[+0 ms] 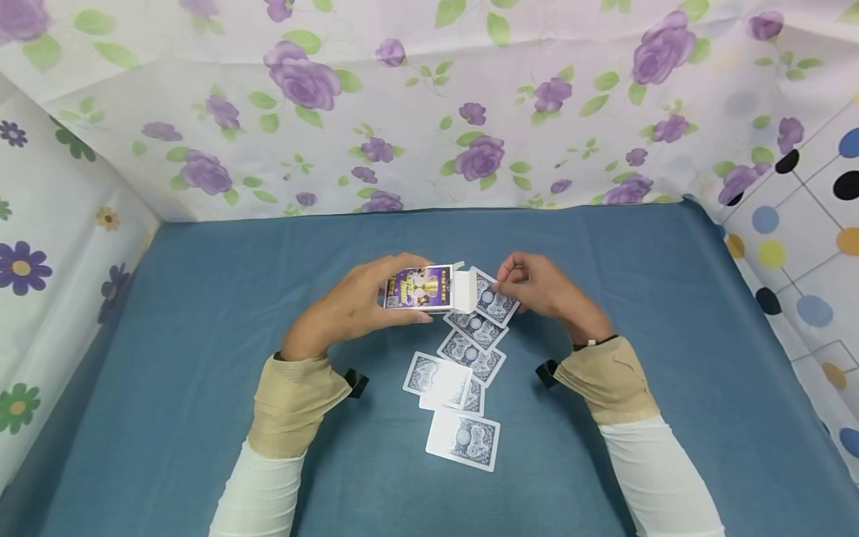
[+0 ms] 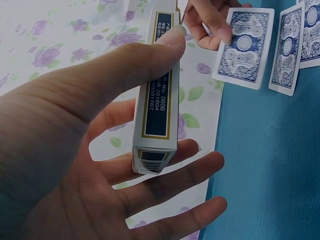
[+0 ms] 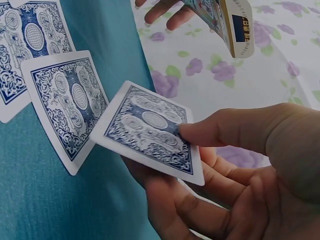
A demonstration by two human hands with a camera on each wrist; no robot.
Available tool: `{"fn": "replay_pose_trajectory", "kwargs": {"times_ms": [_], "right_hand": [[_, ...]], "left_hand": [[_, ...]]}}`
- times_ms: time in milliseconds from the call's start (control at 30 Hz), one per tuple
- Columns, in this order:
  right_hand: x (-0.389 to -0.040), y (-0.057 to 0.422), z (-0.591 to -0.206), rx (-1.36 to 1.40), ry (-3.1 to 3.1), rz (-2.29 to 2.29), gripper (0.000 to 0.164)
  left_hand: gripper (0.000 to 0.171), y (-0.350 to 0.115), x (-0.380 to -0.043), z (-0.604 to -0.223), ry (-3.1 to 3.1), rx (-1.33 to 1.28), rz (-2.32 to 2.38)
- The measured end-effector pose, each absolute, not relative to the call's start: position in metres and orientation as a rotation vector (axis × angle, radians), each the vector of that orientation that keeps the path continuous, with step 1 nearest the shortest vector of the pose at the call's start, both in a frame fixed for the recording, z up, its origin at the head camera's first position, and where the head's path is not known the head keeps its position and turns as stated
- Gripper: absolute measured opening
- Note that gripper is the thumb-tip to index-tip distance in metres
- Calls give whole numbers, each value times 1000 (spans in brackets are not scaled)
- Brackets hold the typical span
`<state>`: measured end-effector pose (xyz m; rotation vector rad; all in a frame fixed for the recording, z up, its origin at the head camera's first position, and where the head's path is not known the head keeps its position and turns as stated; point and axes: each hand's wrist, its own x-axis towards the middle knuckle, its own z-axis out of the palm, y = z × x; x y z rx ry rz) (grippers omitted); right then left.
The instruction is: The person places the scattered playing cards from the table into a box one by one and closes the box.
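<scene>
A floral backdrop [image 1: 416, 97] is cut off by the top of the head view. In front of it, a blue cloth [image 1: 168, 335] is spread, its near edge out of frame. White sleeves [image 1: 262, 492] are cropped at the bottom. The two hands are kept apart. By the left hand [image 1: 352, 306], a card box [image 1: 419, 289] is gripped between thumb and fingers, over the cloth. By the right hand [image 1: 546, 289], a single card [image 1: 498, 300] is pinched; the fingertips beneath it are concealed. A row of cards [image 1: 473, 356] is laid on the cloth, patterned backs up, some overlapped; several are washed out by glare, and their number cannot be established. From the box's right end, beside the pinched card, a white flap [image 1: 463, 292] is extended; the interior is hidden. The small print is only partly legible.
</scene>
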<state>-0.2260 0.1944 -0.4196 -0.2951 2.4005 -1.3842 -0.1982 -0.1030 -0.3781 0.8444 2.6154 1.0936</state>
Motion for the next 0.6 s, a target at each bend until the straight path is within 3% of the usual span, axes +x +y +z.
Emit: {"fn": "replay_pose_trajectory", "kwargs": {"times_ms": [267,600], "right_hand": [[-227,194,-412,-99,2199,-1611,21],[-228,197,-412,-70,2119,-1876,30]], "left_hand": [[67,-104,-199,-378,2628,831,1080],[67,-105,-198,-378,2632,807,1073]]}}
